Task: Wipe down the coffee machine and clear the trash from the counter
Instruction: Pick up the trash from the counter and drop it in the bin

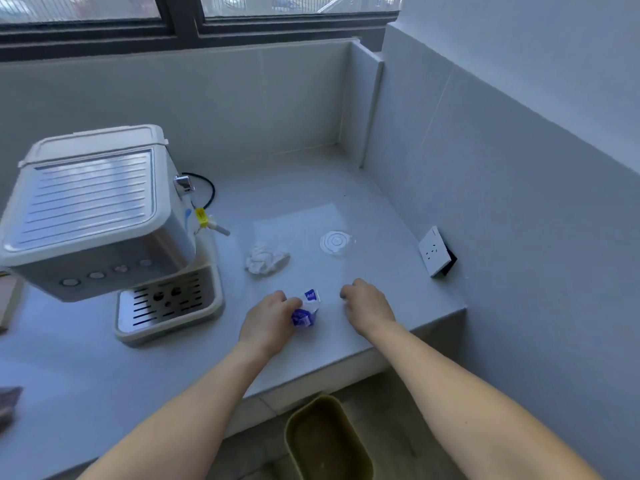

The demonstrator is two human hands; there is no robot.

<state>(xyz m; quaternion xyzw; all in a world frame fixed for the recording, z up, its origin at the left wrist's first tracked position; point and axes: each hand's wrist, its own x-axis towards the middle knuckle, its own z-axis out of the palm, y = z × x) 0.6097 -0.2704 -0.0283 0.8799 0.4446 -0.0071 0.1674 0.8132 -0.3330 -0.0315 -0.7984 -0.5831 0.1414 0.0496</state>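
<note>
A white and silver coffee machine (104,223) stands on the left of the pale counter (104,382). My left hand (268,320) pinches a crumpled blue and white wrapper (306,311) that rests on the counter near the front edge. My right hand (367,304) lies knuckles up just right of it, fingers curled down onto the counter; whether it grips anything is hidden. A crumpled white tissue (266,259) lies behind my left hand. Further back right sits a clear round plastic lid (335,242) on a thin transparent sheet (298,223).
An olive green bin (329,441) stands on the floor below the counter's front edge. A white wall socket (435,251) is on the right wall. A black cable (207,188) loops behind the machine. A dark cloth (8,400) lies at the far left.
</note>
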